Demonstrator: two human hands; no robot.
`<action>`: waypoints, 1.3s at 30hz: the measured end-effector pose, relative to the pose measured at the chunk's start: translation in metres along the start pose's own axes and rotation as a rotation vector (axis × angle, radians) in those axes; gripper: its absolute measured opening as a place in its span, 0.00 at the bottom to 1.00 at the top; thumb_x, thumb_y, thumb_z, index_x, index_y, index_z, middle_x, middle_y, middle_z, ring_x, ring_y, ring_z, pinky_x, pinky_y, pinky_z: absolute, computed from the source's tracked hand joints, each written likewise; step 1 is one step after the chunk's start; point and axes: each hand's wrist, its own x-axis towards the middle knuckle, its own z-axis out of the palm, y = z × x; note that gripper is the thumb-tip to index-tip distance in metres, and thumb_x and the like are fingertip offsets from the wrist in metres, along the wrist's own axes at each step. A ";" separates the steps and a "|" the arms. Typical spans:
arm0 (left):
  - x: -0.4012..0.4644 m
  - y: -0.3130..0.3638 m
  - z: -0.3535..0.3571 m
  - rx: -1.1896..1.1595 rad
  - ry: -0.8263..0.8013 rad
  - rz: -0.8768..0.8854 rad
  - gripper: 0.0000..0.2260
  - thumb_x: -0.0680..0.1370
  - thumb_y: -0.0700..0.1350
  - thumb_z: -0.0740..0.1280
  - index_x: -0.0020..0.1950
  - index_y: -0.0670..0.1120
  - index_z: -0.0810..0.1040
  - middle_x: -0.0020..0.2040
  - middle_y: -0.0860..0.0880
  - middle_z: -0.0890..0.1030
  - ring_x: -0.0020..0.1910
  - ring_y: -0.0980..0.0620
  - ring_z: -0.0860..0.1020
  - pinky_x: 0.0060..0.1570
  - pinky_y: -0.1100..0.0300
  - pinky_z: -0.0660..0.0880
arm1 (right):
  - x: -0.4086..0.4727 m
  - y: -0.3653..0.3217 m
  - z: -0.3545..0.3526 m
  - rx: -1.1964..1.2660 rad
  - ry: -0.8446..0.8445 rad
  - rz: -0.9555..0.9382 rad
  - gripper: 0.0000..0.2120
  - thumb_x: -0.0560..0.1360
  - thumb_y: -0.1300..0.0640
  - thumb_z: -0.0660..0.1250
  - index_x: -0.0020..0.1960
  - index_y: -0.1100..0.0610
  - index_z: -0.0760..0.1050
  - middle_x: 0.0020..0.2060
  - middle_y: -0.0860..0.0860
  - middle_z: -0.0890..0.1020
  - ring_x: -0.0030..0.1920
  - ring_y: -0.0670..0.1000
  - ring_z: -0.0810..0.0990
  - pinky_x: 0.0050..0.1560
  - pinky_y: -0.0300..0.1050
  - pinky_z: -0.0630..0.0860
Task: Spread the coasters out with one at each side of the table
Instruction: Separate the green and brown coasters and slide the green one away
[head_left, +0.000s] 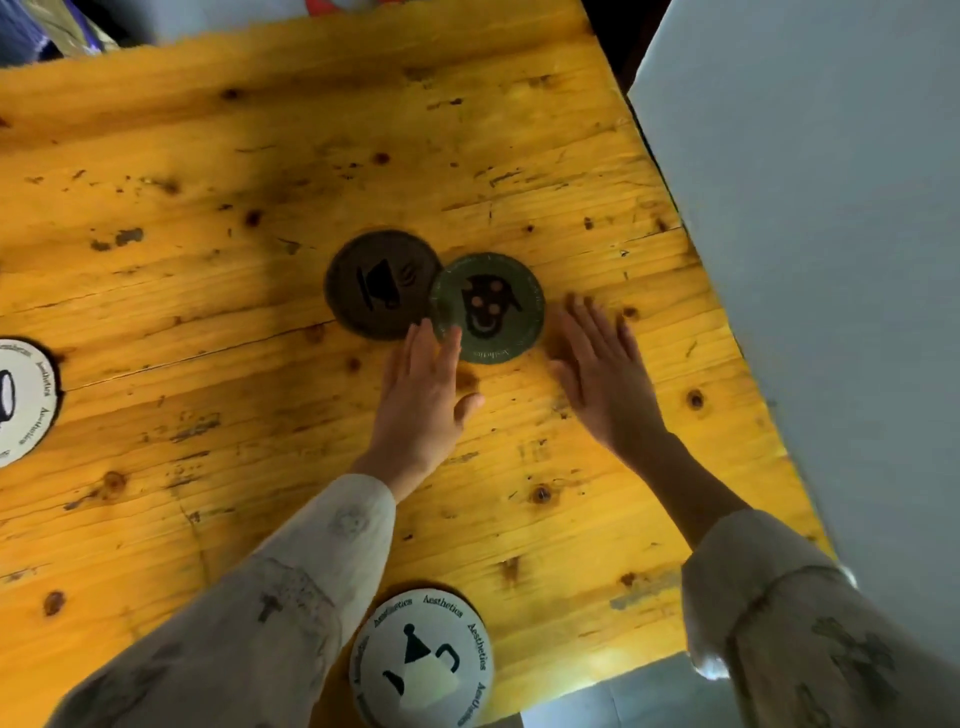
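Two dark round coasters lie mid-table: a brown one with a cup picture (382, 285) and a green one with a dog face (488, 307), which overlaps the brown one's right edge. My left hand (423, 395) lies flat, fingertips resting on the green coaster's lower left rim. My right hand (605, 371) is flat and open on the wood just right of the green coaster, apart from it. A white coaster with a kettle picture (422, 660) sits at the near edge. Another white coaster (23, 400) lies at the left edge, partly cut off.
The yellow wooden table (208, 182) has its right edge beside a pale grey wall or panel (831, 208). Cloth and dark items show past the far left corner (47, 26). Grey floor shows below the near right corner.
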 end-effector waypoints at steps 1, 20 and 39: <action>0.004 0.005 0.003 0.010 0.018 -0.006 0.34 0.74 0.56 0.61 0.73 0.47 0.47 0.75 0.37 0.52 0.74 0.41 0.50 0.72 0.49 0.48 | -0.008 0.010 0.001 -0.030 0.015 0.053 0.26 0.80 0.48 0.51 0.75 0.56 0.54 0.76 0.56 0.57 0.77 0.56 0.53 0.76 0.58 0.49; 0.096 0.072 0.022 0.061 0.040 0.118 0.31 0.70 0.64 0.61 0.69 0.51 0.61 0.74 0.41 0.59 0.72 0.43 0.58 0.68 0.41 0.57 | -0.035 0.062 0.004 -0.119 0.019 0.118 0.30 0.77 0.41 0.43 0.75 0.54 0.55 0.76 0.53 0.59 0.76 0.53 0.48 0.75 0.60 0.46; 0.131 0.080 0.023 0.020 0.033 0.227 0.21 0.77 0.53 0.57 0.70 0.53 0.61 0.76 0.47 0.56 0.75 0.46 0.50 0.72 0.39 0.45 | -0.034 0.063 0.004 -0.103 0.038 0.104 0.29 0.78 0.41 0.44 0.75 0.53 0.55 0.76 0.52 0.58 0.75 0.52 0.46 0.74 0.57 0.39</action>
